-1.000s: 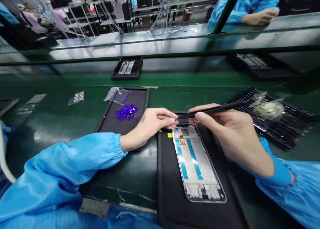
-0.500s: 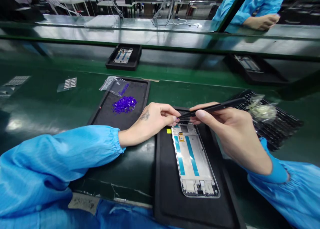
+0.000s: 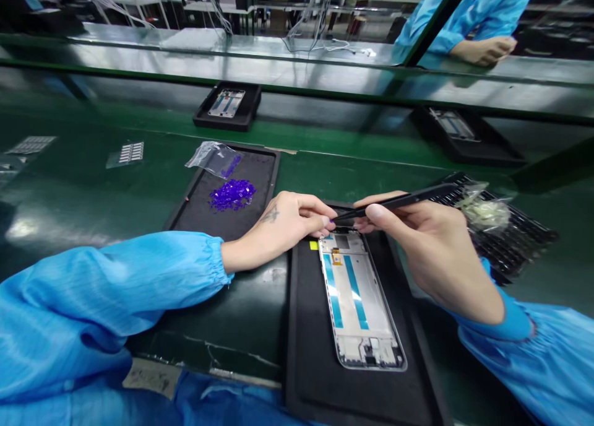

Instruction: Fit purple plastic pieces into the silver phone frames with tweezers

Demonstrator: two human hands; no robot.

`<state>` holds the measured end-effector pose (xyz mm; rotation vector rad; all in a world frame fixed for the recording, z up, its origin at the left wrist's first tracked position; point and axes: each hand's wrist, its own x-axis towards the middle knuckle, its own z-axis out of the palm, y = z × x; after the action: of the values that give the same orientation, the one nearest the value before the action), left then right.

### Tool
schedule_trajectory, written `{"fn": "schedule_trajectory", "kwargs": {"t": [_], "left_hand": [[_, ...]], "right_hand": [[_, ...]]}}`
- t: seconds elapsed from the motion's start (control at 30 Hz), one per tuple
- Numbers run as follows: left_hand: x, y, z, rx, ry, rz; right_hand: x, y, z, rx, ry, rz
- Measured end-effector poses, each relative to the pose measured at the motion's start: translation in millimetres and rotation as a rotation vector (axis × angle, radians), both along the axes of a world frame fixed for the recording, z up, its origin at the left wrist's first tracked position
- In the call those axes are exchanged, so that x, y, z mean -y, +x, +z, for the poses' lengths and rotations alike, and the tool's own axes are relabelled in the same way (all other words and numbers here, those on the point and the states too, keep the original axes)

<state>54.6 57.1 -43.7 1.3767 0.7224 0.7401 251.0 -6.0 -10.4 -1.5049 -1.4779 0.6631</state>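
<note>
My right hand (image 3: 422,246) pinches black tweezers (image 3: 399,201), their tips reaching left to just above the top edge of a phone middle frame (image 3: 357,299). The silver frame has blue strips and a small gold part near its top, and it lies flat on a black mat (image 3: 306,339). My left hand (image 3: 283,228) has curled fingers almost meeting the tweezer tips, over the same top edge. Fingers and tweezers hide the small spot there, so I cannot tell whether anything lies between them.
To the left, a dark tray (image 3: 192,218) holds purple pieces (image 3: 232,195) and a plastic bag (image 3: 213,158). A black grid tray (image 3: 515,246) with a bagged item is at right. Further trays sit on the green belt (image 3: 325,144); a co-worker's hand (image 3: 482,50) lies beyond.
The view has shifted slightly and levelled, so the bench items sit higher and closer. My hands stay at the top edge of the phone frame, with the tweezers still held.
</note>
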Motion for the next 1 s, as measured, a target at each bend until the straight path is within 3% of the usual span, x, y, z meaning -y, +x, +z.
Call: {"fn": "schedule_trajectory", "kwargs": {"t": [0.3, 0.67, 1.0], "left_hand": [[1.5, 1.2, 2.7, 0.014, -0.009, 0.022], [1.6, 0.3, 0.0, -0.042, 0.167, 0.01], [1.6, -0.6, 0.8, -0.072, 0.228, 0.014]], "right_hand": [[2.7, 1.5, 3.2, 0.003, 0.021, 0.013], [2.1, 0.2, 5.6, -0.008, -0.005, 0.025], [0.8, 1.2, 3.8, 0.05, 0.011, 0.04]]}}
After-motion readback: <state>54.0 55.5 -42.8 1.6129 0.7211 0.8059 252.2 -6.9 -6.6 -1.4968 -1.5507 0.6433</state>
